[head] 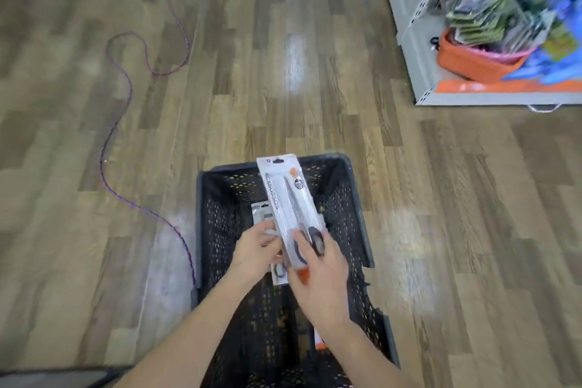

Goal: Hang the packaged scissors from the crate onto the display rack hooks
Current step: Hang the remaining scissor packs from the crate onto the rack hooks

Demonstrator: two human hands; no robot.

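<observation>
Fingers point(300, 241) of the right hand point(318, 280) pinch the lower end of a scissors pack point(288, 198) over the crate point(356, 208)
Left hand point(256, 250) curls round a second pack point(261, 214) lower in the crate, just beside the first; the raised pack tilts, hang-hole end away from the person; the rack point(419, 9) stands well apart at upper right on the wood floor point(315, 72), a purple cord point(116, 123) trailing to the left

1. Floor point(315, 104): wood-look planks, glossy, reflecting light.
2. Crate point(217, 230): black perforated plastic, matt.
3. Scissors pack point(285, 198): white card, glossy clear plastic front.
4. Display rack point(409, 50): grey perforated metal.
</observation>
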